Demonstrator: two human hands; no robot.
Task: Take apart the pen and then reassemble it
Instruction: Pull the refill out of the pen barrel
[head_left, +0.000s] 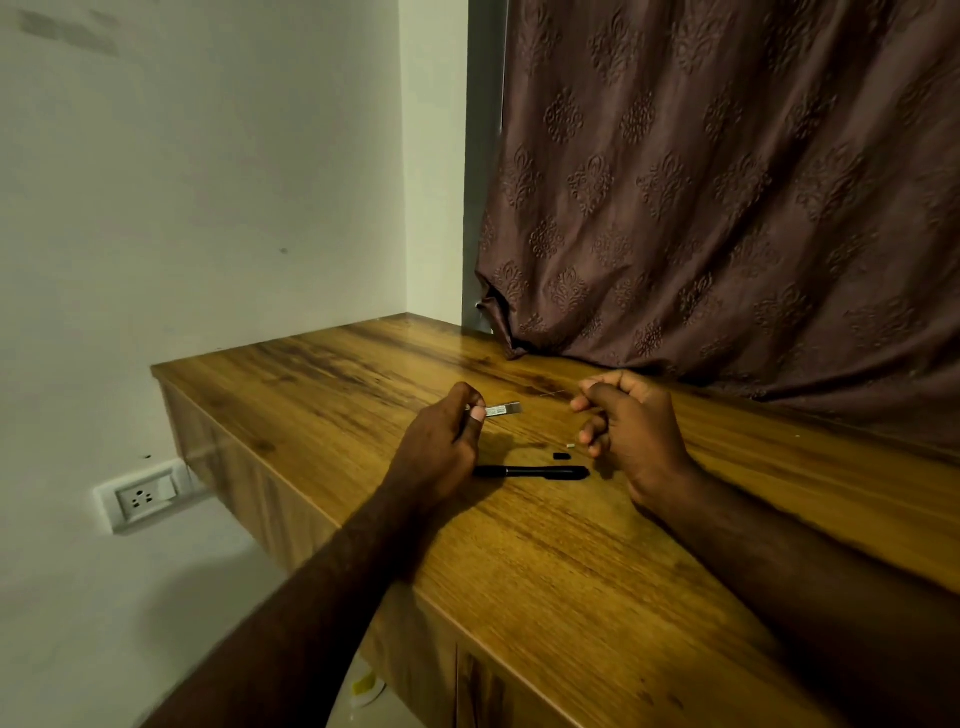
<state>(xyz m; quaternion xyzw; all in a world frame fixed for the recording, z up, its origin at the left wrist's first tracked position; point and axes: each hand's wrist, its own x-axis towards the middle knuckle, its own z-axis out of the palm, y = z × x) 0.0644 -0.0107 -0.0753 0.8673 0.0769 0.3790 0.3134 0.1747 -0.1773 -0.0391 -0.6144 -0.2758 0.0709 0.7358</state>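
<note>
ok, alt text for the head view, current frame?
A person's left hand pinches a short silvery-grey pen part above a wooden table, while the right hand is opposite it with curled fingers. On the table between them lie a black pen barrel, a tiny black piece and a tiny white piece; a brown patterned curtain hangs behind.

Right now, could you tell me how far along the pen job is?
Done: disassembly; black barrel, black bit and white bit lie on the table. In hand: left hand pinches a silver piece; right hand curled, contents unclear. Left: reassembly.
</note>
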